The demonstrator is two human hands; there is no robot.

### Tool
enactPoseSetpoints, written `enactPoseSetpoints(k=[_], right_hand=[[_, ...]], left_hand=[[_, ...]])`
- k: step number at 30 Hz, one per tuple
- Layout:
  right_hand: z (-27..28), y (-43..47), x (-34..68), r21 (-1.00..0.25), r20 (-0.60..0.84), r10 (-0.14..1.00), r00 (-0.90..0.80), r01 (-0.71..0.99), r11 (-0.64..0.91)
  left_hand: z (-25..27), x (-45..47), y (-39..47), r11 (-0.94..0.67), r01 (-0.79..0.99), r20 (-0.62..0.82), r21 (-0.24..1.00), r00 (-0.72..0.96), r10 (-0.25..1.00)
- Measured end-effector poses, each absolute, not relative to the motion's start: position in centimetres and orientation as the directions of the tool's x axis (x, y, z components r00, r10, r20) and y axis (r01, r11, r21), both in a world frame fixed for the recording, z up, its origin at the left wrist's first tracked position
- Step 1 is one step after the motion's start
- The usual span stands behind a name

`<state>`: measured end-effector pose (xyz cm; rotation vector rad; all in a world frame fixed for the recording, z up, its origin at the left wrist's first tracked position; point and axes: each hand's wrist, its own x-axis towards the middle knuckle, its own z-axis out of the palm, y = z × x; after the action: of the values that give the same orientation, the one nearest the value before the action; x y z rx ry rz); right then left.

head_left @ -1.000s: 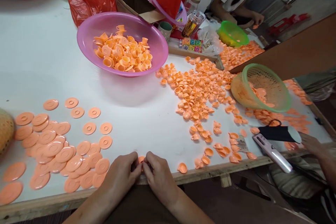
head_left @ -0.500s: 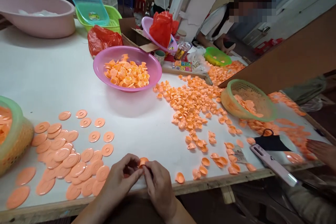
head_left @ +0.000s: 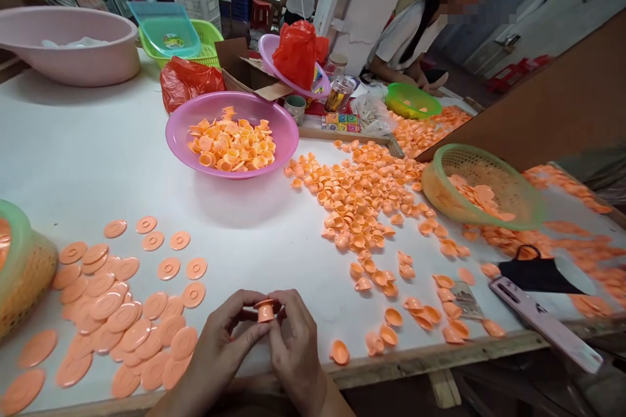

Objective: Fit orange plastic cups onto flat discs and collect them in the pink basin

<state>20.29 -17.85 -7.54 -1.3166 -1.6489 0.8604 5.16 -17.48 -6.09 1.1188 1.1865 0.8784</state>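
Near the front table edge, my left hand [head_left: 229, 332] and my right hand [head_left: 295, 332] pinch a small orange plastic toy cup [head_left: 266, 311] between their fingertips. The cup is held bottom to top with a thin round rim, seemingly a saucer, lying across its upper end; fingers hide part of it. Loose orange toy saucers [head_left: 137, 333] lie flat and overlapping left of my hands. Several single toy cups [head_left: 339, 352] are scattered to the right, with a large heap of cups [head_left: 364, 189] behind them. A pink bowl [head_left: 182, 153] ahead holds more orange pieces.
Mesh baskets of orange parts stand at the left edge [head_left: 42, 273] and right [head_left: 440, 195]. A phone [head_left: 548, 326] and a black mask [head_left: 535, 270] lie at right. A brown board [head_left: 542, 98] slants behind. A co-worker [head_left: 403, 39] sits across the table.
My hands have turned the held piece, so its cup-shaped end now shows between the fingertips. The view has shifted slightly. At the right edge, another person's hand has left view.
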Motion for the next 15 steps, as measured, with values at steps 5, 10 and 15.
enactPoseSetpoints(k=[5,10,15], right_hand=[[-7.6,-17.6,20.2,-0.817,0.257,0.965,-0.061,0.520,0.250],[-8.1,-17.6,19.5,-0.893,0.162,0.987,0.015,0.427,0.140],[-8.3,-14.8,20.1,-0.972,-0.119,0.993,0.025,0.200,-0.122]], left_hand=[[-6.2,5.4,-16.7,0.142,0.104,-0.160,0.984,0.198,0.967],[-6.6,5.6,-17.5,0.106,0.100,-0.123,0.989,0.191,0.974],[-3.9,5.4,-12.1,0.007,0.148,-0.001,0.989,-0.042,0.999]])
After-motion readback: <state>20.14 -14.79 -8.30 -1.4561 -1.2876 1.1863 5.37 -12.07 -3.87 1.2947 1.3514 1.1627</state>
